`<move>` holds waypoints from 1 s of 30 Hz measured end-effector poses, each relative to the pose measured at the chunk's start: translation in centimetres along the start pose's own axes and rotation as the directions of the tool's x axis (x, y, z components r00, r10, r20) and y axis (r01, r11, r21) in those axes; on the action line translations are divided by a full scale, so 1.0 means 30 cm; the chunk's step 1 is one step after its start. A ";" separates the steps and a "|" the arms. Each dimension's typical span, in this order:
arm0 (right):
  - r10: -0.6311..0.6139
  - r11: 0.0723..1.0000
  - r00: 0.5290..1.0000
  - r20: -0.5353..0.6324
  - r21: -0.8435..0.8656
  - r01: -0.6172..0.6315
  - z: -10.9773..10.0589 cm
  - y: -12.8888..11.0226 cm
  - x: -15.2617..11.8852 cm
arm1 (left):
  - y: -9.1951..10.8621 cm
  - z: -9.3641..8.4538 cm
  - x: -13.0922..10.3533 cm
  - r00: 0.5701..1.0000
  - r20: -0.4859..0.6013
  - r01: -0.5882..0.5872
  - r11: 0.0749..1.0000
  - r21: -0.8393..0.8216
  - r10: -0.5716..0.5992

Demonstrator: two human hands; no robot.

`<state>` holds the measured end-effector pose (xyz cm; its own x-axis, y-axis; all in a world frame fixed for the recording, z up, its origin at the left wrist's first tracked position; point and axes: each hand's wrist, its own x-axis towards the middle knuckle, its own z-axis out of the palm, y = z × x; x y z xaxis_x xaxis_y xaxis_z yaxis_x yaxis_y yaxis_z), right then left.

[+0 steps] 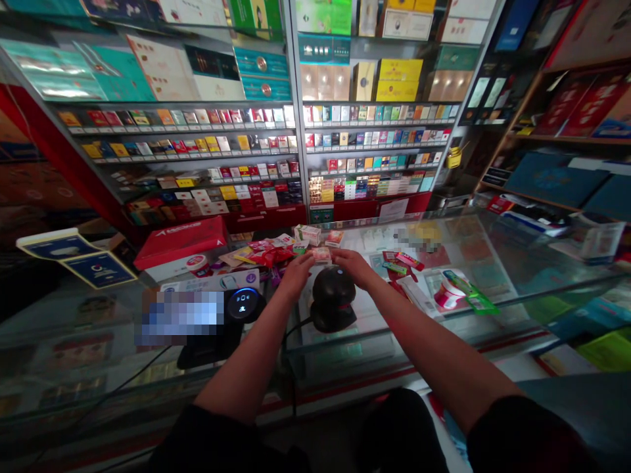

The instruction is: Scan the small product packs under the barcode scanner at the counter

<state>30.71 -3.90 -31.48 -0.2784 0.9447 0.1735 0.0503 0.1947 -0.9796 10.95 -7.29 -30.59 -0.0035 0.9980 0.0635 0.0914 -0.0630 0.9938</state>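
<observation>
A small pale orange and white box (pixel 321 255) is between my two hands, just behind a black scanner-like device (pixel 334 295) on the glass counter. My left hand (pixel 298 274) has its fingertips closed at the box's left end. At the right end, the fingers of my right hand (pixel 353 266) touch the box. Behind my hands are a white and green box (pixel 307 234) and another small orange and white box (pixel 335 238). Colourful packets (pixel 269 255) lie in a pile to the left of my left hand.
A payment terminal with a lit round pad (pixel 242 304) stands left of my left forearm. A red and white box (pixel 182 246) is behind it. Right of my hands lie small packets (pixel 401 263), a pink and white cup (pixel 447 294) and a green packet (pixel 478 299). Shelves of packs rise behind.
</observation>
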 end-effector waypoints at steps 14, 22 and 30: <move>-0.158 0.914 0.924 -0.348 -0.406 0.003 -0.165 -0.101 -0.262 | 0.161 0.107 0.037 0.942 0.332 0.001 0.989 -0.149 0.049; -0.216 0.876 0.890 -0.401 -0.482 -0.005 -0.135 -0.165 -0.398 | 0.224 0.122 0.062 0.850 0.521 0.124 0.990 -0.064 -0.073; -0.245 0.827 0.831 -0.500 -0.555 -0.089 -0.075 -0.188 -0.487 | 0.260 0.127 0.042 0.804 0.587 0.183 0.979 -0.087 -0.098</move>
<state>36.66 -18.22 -28.26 0.2354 0.8691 0.4351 0.5985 0.2230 -0.7694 15.46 -6.49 -23.11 0.5729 0.8135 -0.0999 0.0021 0.1204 0.9927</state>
